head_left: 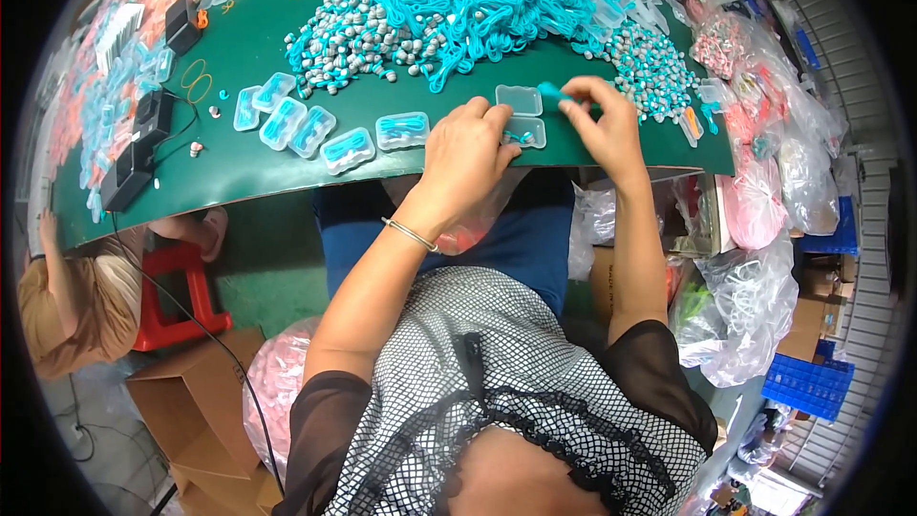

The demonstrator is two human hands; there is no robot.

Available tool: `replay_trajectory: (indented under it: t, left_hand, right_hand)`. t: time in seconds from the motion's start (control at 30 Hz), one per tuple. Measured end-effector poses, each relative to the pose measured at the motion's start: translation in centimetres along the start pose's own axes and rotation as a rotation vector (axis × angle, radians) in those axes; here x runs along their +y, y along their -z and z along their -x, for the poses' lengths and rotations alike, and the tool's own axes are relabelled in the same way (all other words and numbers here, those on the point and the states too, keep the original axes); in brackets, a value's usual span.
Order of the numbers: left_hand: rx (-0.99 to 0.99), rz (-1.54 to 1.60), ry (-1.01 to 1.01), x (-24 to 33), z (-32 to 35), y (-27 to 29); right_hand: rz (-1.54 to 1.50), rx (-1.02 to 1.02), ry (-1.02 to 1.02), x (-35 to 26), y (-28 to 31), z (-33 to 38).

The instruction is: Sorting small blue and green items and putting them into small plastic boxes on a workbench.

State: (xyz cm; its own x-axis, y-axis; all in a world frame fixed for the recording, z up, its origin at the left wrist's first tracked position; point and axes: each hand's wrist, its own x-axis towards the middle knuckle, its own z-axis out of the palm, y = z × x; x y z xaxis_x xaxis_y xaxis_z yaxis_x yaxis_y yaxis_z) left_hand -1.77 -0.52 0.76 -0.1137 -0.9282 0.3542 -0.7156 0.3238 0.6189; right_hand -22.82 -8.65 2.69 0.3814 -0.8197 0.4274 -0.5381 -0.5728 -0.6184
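From where I stand, I see the person working at a dark green table (244, 172), with both bare hands above it. The right hand (607, 124) has its thumb and forefinger brought close together, and between their tips it pinches a small turquoise bundle (551, 93), which is blurred; the other fingers are curved. This bundle is in the air, just beside a small clear plastic box (519, 98), which lies open on the table. In its nearer half lies a turquoise piece (522, 138). The left hand (465, 151) is at the left side of this box, its fingers bent and partly covering it; I cannot tell how tightly they close, or whether they grip its edge. To the left of this hand are several clear boxes with turquoise contents (347, 149). Behind the hands spreads a large pile of turquoise cords (521, 5), with a heap of small grey-and-turquoise pieces (349, 43) at its left and a similar heap (654, 72) at its right.
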Motion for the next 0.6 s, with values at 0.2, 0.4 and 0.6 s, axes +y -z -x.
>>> replay_trajectory:
  t: [0.2,0.4,0.6]
  left_hand:
    - [0.005,0.041,0.007,-0.1,-0.3,-0.2]
    - [-0.006,0.048,0.003,-0.3,-0.2,-0.1]
    - [0.005,0.024,-0.024,-0.1,0.0,-0.1]
  right_hand:
    - [0.123,-0.118,0.238,-2.2,-1.1,1.2]
    - [0.117,-0.145,0.292,-1.4,-1.9,1.5]
    - [0.290,-0.086,0.264,0.9,-2.4,-1.3]
